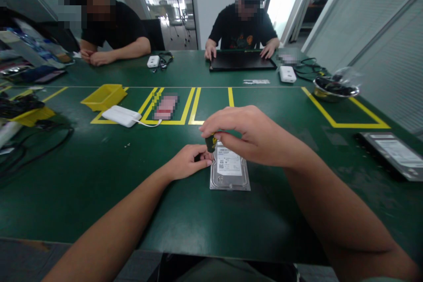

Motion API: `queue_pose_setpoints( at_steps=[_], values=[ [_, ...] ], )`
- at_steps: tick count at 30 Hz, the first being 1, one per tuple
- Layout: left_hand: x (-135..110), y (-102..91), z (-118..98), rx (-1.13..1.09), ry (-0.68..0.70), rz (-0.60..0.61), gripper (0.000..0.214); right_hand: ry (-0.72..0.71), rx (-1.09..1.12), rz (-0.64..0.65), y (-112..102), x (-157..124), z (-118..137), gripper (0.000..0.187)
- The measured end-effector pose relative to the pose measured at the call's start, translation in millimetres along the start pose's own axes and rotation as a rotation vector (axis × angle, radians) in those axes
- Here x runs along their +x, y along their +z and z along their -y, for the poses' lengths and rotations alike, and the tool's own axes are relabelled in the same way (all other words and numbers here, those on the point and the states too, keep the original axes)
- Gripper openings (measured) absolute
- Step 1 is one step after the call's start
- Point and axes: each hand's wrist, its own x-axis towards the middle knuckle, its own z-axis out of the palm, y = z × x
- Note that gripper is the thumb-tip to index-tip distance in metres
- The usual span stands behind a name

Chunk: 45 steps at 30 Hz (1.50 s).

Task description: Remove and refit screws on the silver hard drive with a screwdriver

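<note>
A silver hard drive (233,180) with a white label lies flat on the green table in front of me. My right hand (243,132) is closed around the dark green and yellow handle of a screwdriver (210,142), held upright over the drive's far left part. The screwdriver's tip is hidden. Against the drive's left edge, my left hand (190,161) presses with its thumb and bent fingers, gripping that side. My right hand covers the far end of the drive.
More hard drives (395,152) are at the right. Ahead are a yellow bin (105,97), a white power bank (121,116) cabled to a phone (166,107), and a metal bowl (336,88). Two people sit across the table; one holds a black panel (243,60). Cables (42,141) lie left.
</note>
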Motion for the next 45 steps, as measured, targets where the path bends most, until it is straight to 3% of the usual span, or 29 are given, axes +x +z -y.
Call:
queue_pose_setpoints(
  at_steps=[15, 28, 45],
  values=[
    [-0.1, 1.0, 1.5, -0.024, -0.009, -0.004, 0.019, 0.014, -0.038, 0.004, -1.5, 0.8, 1.4, 0.023],
    [-0.6, 1.1, 0.5, -0.023, -0.013, -0.019, 0.016, 0.071, -0.118, 0.056, -4.6, 0.6, 6.1, 0.034],
    [-0.4, 1.6, 0.7, -0.050, -0.025, -0.018, 0.017, 0.061, -0.111, 0.003, 1.5, 1.1, 4.7, 0.022]
  ],
)
